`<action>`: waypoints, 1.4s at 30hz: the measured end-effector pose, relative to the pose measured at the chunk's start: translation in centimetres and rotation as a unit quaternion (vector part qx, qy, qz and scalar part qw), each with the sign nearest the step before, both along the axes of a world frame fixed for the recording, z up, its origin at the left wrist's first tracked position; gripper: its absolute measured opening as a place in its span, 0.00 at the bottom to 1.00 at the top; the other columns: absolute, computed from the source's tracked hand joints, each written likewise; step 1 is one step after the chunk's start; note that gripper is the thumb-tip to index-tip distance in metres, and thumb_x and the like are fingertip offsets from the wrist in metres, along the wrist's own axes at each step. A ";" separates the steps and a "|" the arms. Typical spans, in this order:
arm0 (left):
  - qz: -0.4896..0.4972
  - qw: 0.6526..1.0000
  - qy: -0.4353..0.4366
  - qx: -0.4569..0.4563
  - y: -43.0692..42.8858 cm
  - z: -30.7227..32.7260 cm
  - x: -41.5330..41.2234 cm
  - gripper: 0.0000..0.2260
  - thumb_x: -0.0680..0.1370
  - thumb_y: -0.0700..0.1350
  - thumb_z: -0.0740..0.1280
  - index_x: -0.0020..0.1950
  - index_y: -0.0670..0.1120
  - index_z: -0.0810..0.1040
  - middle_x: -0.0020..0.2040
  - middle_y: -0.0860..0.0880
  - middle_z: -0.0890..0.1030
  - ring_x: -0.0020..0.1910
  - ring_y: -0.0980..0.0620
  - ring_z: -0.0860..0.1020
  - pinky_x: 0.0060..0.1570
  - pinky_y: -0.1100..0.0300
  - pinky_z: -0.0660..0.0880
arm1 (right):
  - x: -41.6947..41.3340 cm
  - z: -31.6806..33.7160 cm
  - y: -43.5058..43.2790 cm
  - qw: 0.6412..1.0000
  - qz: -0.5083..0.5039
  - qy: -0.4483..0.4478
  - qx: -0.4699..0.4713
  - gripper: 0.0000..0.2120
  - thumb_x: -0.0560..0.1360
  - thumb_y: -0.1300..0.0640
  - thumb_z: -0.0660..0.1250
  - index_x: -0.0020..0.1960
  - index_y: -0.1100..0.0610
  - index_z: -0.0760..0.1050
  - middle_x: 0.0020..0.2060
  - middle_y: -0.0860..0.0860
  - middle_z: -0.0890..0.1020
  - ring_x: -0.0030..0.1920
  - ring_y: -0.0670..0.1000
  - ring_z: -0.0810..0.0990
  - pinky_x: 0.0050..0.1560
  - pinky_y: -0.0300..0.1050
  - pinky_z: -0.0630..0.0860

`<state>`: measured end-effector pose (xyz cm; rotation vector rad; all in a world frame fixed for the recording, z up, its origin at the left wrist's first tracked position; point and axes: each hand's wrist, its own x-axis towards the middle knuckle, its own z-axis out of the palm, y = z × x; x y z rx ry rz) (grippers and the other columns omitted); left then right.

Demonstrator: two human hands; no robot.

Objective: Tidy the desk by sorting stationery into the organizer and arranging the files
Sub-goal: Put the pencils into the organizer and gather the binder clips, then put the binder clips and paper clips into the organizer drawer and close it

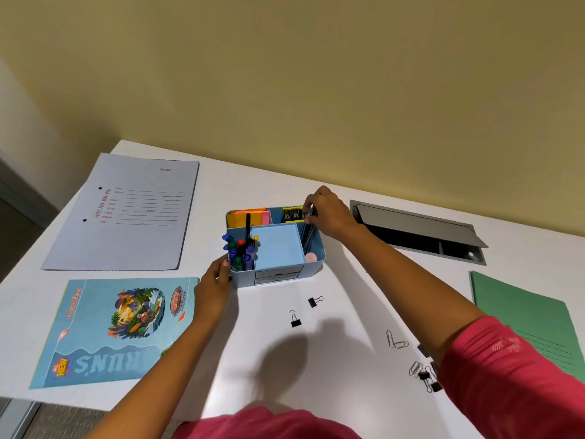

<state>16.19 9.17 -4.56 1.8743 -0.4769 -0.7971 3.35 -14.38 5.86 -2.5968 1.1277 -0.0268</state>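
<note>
The likeliest slip from here is that the light blue plastic organizer, in the middle of the white desk, tips or skids if the dark slim strip standing in its narrow right slot jams and is forced. The strip leans along that slot above a small pink round eraser at the near end, so a hard push could wedge the two together. A sideways jolt might also rattle the bunch of coloured pens standing upright in the near-left compartment. The right forearm lies above the loose black binder clips and wire paper clips at the near right, and a low sweep on the way back could scatter them off the desk's near edge. The right hand is at the organizer's far-right corner, fingers curled together and pinching the strip's upper end. I cannot tell what the strip is; it looks like a ruler. The left hand grips the near-left corner of the organizer, fingers bent against its wall, which I judge to be bracing it. Two more black binder clips lie just near of the organizer, and the pale lilac file, picture-covered blue notebook and green file lie unsorted.
</note>
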 end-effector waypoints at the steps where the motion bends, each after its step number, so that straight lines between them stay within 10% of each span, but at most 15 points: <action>1: 0.002 1.000 0.001 -0.003 0.0 0.0 0.0 0.16 0.82 0.53 0.55 0.66 0.50 0.73 0.60 0.44 0.79 0.56 0.42 0.78 0.58 0.42 0.75 | -0.1 -0.2 0.0 1.000 -0.003 -0.006 -0.005 0.10 0.72 0.59 0.72 0.52 0.58 0.77 0.55 0.56 0.71 0.53 0.57 0.74 0.44 0.45 0.68; 11: -0.006 1.000 0.004 -0.012 0.2 0.1 -0.1 0.16 0.82 0.52 0.55 0.67 0.49 0.73 0.59 0.46 0.79 0.57 0.44 0.78 0.58 0.43 0.75 | -2.3 0.1 4.0 0.959 -0.084 -0.245 -0.118 0.09 0.72 0.62 0.71 0.51 0.58 0.79 0.52 0.54 0.75 0.54 0.54 0.72 0.47 0.37 0.66; 17: -0.001 1.000 0.017 -0.010 0.1 0.3 -0.1 0.16 0.82 0.52 0.55 0.67 0.49 0.73 0.57 0.45 0.79 0.55 0.44 0.78 0.58 0.45 0.76 | -4.6 -2.5 11.2 0.907 -0.192 -0.373 -0.028 0.08 0.73 0.67 0.67 0.47 0.56 0.79 0.47 0.50 0.77 0.48 0.48 0.75 0.49 0.36 0.71; 25: 0.171 0.971 0.164 -0.029 0.7 1.1 -3.2 0.08 0.82 0.47 0.53 0.51 0.49 0.71 0.39 0.49 0.73 0.36 0.51 0.73 0.39 0.56 0.73 | -3.0 -7.6 15.5 0.638 -0.463 -0.369 0.493 0.13 0.73 0.68 0.65 0.54 0.60 0.80 0.32 0.51 0.75 0.32 0.48 0.71 0.37 0.39 0.71; 31: 0.122 0.916 0.382 -0.007 1.1 1.6 -5.1 0.10 0.81 0.45 0.53 0.41 0.46 0.66 0.34 0.46 0.66 0.30 0.49 0.65 0.30 0.59 0.64 | -0.8 -7.1 16.0 0.432 -0.489 -0.429 0.625 0.09 0.77 0.67 0.61 0.55 0.61 0.77 0.39 0.54 0.73 0.37 0.49 0.71 0.41 0.39 0.73; 36: 0.064 0.915 0.398 -0.015 1.0 2.6 -5.5 0.08 0.81 0.44 0.58 0.44 0.44 0.73 0.40 0.44 0.73 0.37 0.47 0.71 0.37 0.56 0.70 | -0.5 -7.2 16.3 0.359 -0.491 -0.472 0.638 0.08 0.77 0.70 0.60 0.48 0.61 0.76 0.39 0.55 0.75 0.39 0.50 0.73 0.42 0.41 0.73; 42: 0.069 0.925 0.372 -0.020 0.7 2.9 -5.5 0.14 0.79 0.51 0.63 0.55 0.41 0.78 0.52 0.45 0.81 0.52 0.46 0.79 0.51 0.52 0.78 | -1.5 -7.5 17.5 0.371 -0.485 -0.469 0.638 0.10 0.77 0.72 0.56 0.46 0.61 0.74 0.37 0.56 0.74 0.37 0.50 0.73 0.42 0.40 0.73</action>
